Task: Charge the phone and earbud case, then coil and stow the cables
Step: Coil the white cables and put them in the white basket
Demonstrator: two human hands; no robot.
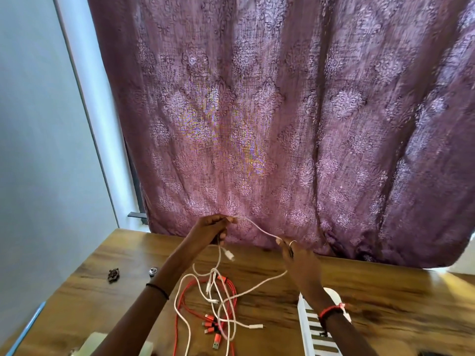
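Both my hands are raised above a wooden table (385,291) and hold a white cable (259,228) stretched between them. My left hand (209,228) pinches one part of it; my right hand (298,255) pinches it further along. A white plug (229,254) dangles below my left hand. The rest of the white cable hangs down into a loose tangle with a red multi-plug cable (226,304) lying on the table. I see no phone or earbud case that I can identify.
A white slotted basket (312,327) stands at the front right, under my right forearm. A purple patterned curtain (282,124) hangs behind the table. A small dark trinket (113,274) and a small metal object (153,271) lie at the left. A pale box (95,345) sits at the front edge.
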